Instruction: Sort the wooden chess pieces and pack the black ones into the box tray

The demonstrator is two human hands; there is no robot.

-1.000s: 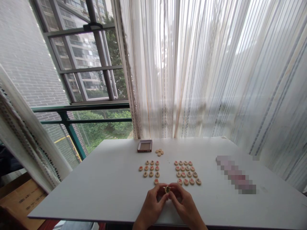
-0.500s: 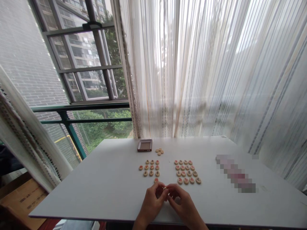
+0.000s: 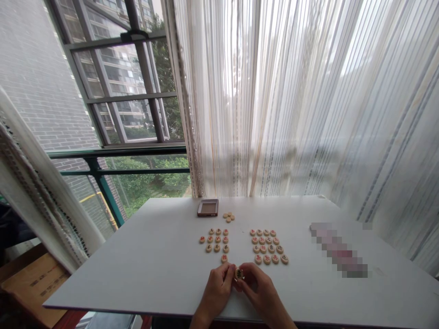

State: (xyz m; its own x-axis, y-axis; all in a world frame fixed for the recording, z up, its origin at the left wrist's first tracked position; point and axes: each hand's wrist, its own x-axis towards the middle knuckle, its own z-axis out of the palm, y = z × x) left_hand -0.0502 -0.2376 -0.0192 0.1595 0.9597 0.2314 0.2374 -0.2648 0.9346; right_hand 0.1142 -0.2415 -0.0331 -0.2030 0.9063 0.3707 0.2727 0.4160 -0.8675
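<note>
My left hand [image 3: 218, 284] and right hand [image 3: 259, 284] pinch one piece [image 3: 239, 273] between them, fingers [image 3: 230, 270] closed at its edge, over the near counter [image 3: 137, 269]; a left group [image 3: 217, 239] and right group [image 3: 269, 240] lie farther off.

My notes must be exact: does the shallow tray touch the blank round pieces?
Apart. The head view shows white table between the shallow tray and the blank round pieces to its right.

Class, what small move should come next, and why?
Perhaps set the black-marked piece, held between left hand and right hand, beside the nearest piece of the left group: its row shows one, while rows in the right group show four.
</note>
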